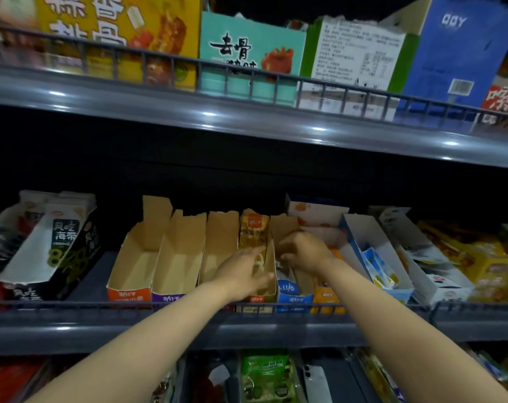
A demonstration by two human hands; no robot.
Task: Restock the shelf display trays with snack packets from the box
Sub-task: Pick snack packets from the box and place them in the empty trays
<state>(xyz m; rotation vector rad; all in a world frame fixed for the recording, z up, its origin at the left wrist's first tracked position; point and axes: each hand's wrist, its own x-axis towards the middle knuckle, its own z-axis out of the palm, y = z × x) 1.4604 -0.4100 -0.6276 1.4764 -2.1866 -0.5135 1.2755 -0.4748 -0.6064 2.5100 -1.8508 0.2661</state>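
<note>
Among trays (139, 257), left hand (242, 271) (right hand (305, 251))

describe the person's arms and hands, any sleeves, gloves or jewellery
No sleeve is in view on either arm. The left hand and right hand wear no gloves; no watch, bracelet or ring shows, though the hands are slightly blurred.

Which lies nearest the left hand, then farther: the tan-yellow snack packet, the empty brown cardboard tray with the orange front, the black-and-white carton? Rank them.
1. tan-yellow snack packet: right at the left hand, just beyond its fingers.
2. orange-fronted cardboard tray: farther left, same shelf.
3. black-and-white carton: far left.
</note>
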